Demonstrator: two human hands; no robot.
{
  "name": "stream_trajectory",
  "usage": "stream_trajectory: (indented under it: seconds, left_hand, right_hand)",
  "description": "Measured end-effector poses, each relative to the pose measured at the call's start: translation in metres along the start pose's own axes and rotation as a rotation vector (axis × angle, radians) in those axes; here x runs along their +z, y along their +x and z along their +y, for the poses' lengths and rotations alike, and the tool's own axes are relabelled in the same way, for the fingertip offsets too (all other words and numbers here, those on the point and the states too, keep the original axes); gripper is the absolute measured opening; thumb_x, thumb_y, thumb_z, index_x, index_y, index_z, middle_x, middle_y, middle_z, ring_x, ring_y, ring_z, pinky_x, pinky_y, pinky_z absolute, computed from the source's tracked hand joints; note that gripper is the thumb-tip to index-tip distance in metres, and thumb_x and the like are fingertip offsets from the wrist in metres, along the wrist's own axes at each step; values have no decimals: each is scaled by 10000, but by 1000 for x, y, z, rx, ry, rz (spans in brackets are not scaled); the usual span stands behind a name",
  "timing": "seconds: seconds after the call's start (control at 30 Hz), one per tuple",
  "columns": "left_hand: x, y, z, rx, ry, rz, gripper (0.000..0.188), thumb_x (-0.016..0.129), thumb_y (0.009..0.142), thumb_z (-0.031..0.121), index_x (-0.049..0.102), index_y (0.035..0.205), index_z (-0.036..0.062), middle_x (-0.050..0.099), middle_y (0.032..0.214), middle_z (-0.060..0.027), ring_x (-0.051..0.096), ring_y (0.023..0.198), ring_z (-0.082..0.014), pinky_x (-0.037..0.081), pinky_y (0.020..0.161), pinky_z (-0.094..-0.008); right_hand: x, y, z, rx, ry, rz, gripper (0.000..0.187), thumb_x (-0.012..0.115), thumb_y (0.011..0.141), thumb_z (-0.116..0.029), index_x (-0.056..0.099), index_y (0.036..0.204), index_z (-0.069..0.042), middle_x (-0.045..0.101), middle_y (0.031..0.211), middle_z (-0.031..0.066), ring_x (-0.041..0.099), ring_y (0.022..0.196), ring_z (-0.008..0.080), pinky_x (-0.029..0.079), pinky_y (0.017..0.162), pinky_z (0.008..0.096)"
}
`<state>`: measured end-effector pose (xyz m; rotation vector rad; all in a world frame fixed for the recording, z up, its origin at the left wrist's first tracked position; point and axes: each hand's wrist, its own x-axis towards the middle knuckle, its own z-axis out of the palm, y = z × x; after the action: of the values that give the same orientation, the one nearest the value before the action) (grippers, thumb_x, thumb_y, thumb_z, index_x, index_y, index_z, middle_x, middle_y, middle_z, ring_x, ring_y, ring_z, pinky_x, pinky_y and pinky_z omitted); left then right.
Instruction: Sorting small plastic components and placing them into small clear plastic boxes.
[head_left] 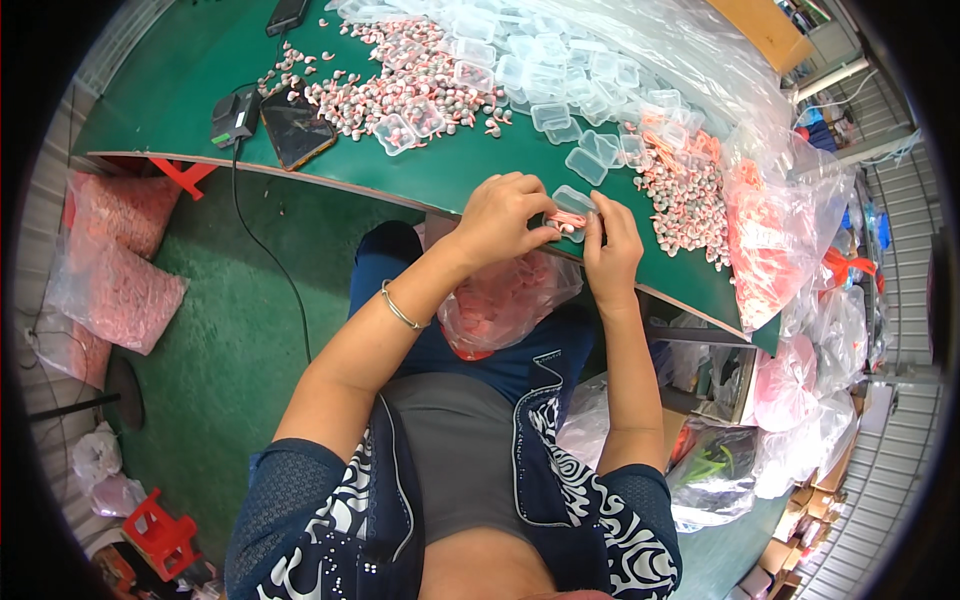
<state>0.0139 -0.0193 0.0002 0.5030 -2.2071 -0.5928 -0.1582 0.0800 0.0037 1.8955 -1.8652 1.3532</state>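
A small clear plastic box point(573, 198) is between my hands at the table's front edge, its lid raised on the far side. Several slim pink pieces point(567, 219) lie inside it. My left hand point(503, 215) is closed on the box's left side, thumb and fingertips at its rim. From the right, my right hand point(613, 242) grips the other side with its thumb and fingers. Just beyond are more open clear boxes point(586, 166). To the right of my right hand spreads a pile of small pink-and-grey pieces point(690, 205).
A larger pile of pink-and-grey pieces point(400, 75) and a heap of clear boxes point(545, 60) cover the far side. A phone point(297, 130) lies by a corded black device point(235, 117). One bag of pink pieces point(765, 235) stands at the right corner; another bag point(510, 300) rests below the edge.
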Motion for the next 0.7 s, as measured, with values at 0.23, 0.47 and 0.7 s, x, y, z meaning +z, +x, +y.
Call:
stream_trajectory:
  seconds: [0.23,0.47,0.7]
  left_hand:
    - [2,-1,-1,10,-11,35,282,846,671,238,706,877,106,639,802,-24,613,786,-244,468,701,-387]
    - [-5,3,8,-80,-53,8,454,840,693,223,663,1093,104,644,818,-31,625,794,-265,492,709,-398]
    - [2,2,1,49,27,51,263,750,810,251,662,1008,103,643,868,-49,633,829,-268,481,735,-406]
  right_hand:
    - [-4,-1,-6,-90,-32,0,249,644,856,24,661,1103,-2,665,998,182,662,906,338,538,779,406]
    - [-7,-6,-3,-100,-10,-33,282,672,830,19,656,1110,-4,661,1020,186,658,912,349,539,791,413]
    - [-10,-9,-8,-139,-6,-102,380,742,772,-17,636,1136,-15,642,1080,178,641,954,357,531,809,431]
